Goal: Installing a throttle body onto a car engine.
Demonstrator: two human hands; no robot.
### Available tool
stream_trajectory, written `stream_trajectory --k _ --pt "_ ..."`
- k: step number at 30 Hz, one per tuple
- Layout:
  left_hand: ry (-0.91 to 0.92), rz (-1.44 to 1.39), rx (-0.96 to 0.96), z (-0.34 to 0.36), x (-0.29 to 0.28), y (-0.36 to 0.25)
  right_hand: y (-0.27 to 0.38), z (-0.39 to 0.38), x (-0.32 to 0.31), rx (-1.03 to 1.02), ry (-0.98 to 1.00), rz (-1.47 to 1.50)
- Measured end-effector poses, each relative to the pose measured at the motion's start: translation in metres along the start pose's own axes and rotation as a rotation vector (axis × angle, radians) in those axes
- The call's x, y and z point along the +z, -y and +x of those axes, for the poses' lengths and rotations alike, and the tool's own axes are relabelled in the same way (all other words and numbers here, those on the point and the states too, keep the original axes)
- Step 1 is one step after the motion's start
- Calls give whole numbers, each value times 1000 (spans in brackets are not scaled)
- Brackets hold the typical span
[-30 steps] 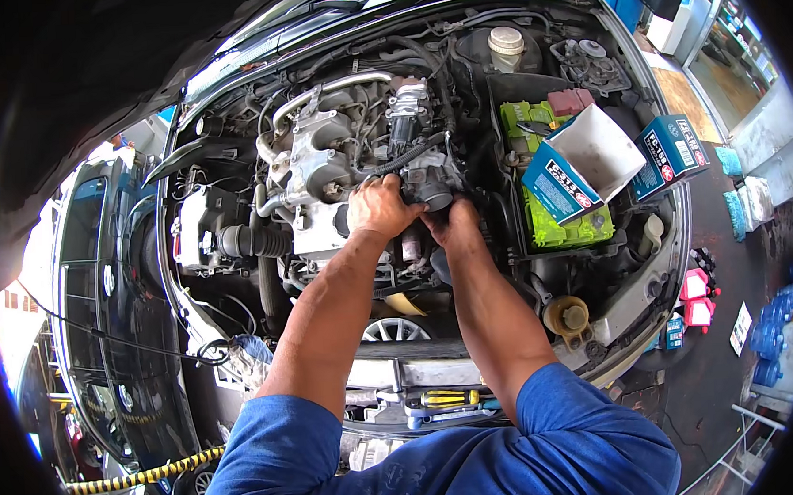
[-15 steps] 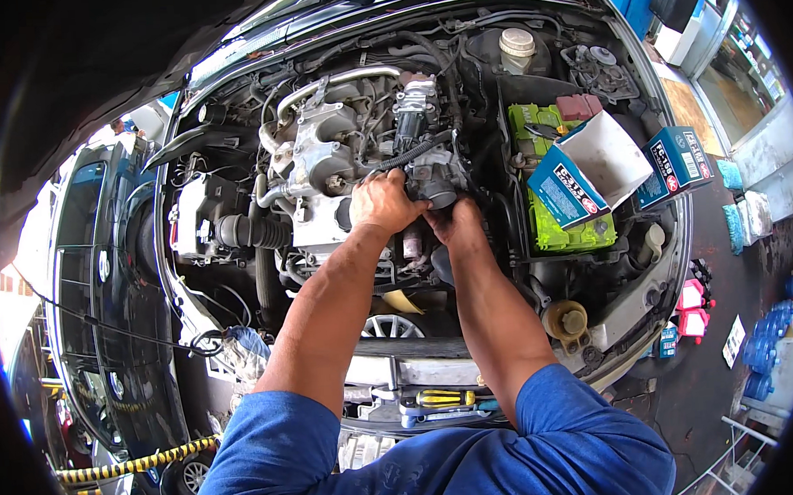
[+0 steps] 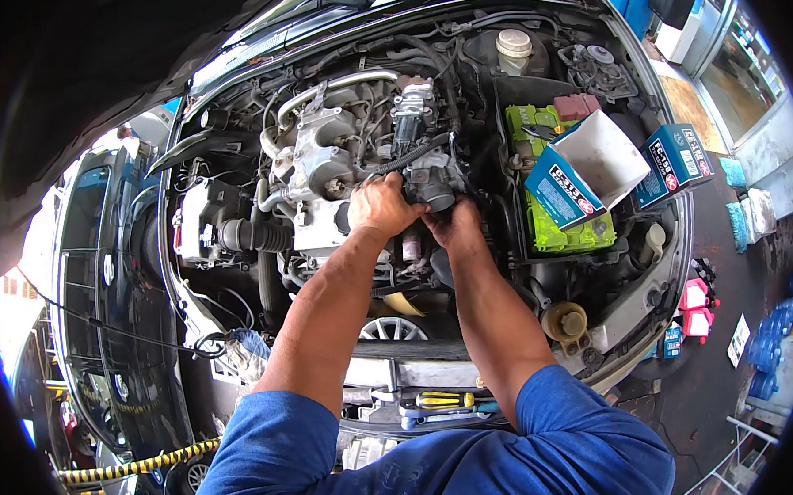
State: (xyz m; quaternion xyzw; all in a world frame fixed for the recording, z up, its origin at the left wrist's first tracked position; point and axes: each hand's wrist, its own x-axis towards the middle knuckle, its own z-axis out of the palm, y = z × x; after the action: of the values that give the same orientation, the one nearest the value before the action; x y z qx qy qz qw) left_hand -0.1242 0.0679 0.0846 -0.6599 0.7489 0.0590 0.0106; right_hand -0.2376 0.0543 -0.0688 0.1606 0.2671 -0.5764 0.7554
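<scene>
Both my hands are deep in a car's engine bay, at the front of the engine (image 3: 319, 193). My left hand (image 3: 382, 206) is closed, fingers curled down beside a grey metal housing with a dark round end (image 3: 433, 191), its thumb stretched toward my right hand. Just below that round end, my right hand (image 3: 454, 225) is closed too, its fingers tucked underneath. What the fingertips grip is hidden by the housing and the hands. A black corrugated hose (image 3: 410, 156) runs just above my left hand.
Right of the engine sits a lime-green battery (image 3: 582, 236), with an opened blue-and-white carton (image 3: 601, 163) on it and another blue carton (image 3: 672, 166) beside. A yellow-handled screwdriver (image 3: 445, 400) and wrenches lie along the front. A dark car (image 3: 98, 296) stands at left.
Both hands stay at the same housing with almost the same grip. The view has shifted very slightly; nothing else visibly moved.
</scene>
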Motion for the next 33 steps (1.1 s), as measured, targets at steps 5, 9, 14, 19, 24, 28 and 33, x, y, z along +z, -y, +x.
stream_trajectory --k 5,9,14,19,24,28,33 --pt "-14 10 -2 1 4 3 -2 2 0 -10 -23 -14" --pt "15 -12 -24 0 4 2 -2 4 -3 -1 -21 -7" --pt "0 16 -8 1 5 3 -2 5 -2 3 -23 -17" --pt "11 12 -16 2 5 3 -3 7 -3 17 -9 -29" --pt "-84 33 19 1 8 9 -7 0 5 -28 -55 -66" --pt "-62 33 -1 2 7 2 -1 6 -3 -1 -15 -47" --pt "-47 35 -22 3 7 3 -2 1 2 -13 -14 -13"
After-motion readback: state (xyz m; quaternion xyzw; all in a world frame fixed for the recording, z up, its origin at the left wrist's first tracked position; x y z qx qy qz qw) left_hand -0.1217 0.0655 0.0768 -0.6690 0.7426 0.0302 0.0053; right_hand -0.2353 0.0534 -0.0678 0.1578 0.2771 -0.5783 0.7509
